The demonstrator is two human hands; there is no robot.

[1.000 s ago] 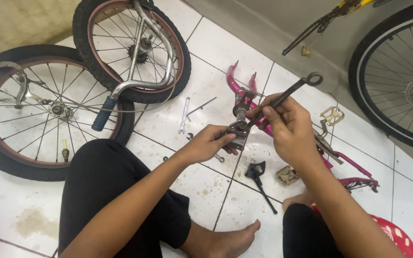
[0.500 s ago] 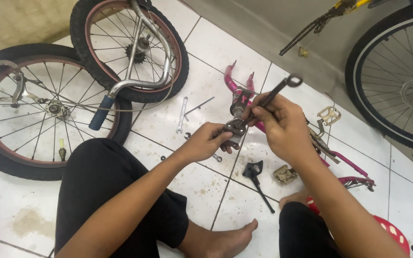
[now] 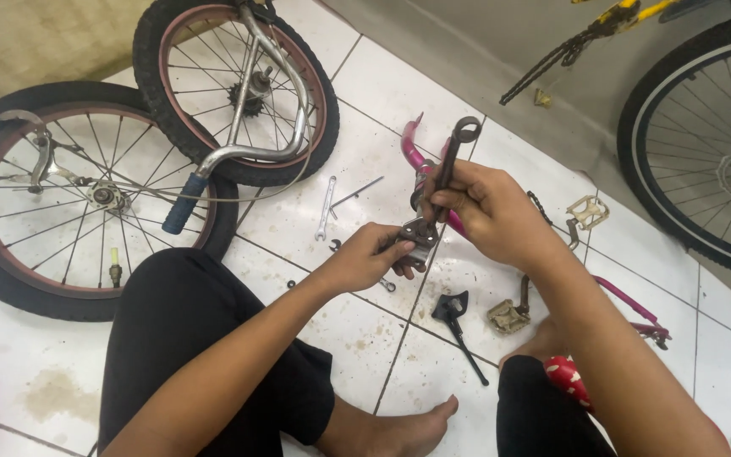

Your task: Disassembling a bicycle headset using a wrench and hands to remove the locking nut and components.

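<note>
Seated on white tile, your left hand pinches a small rusty metal bracket while your right hand grips a dark ring-ended wrench set into it, above the pink bike frame.

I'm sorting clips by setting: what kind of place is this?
Probably a home or small bicycle-repair spot on a white tiled floor: two detached spoked wheels, a silver spanner and loose pedals lie around.

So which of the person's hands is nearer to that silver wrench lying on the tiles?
Left. The left hand sits just below-right of the silver wrench; the right hand is farther right, gripping a dark wrench.
</note>
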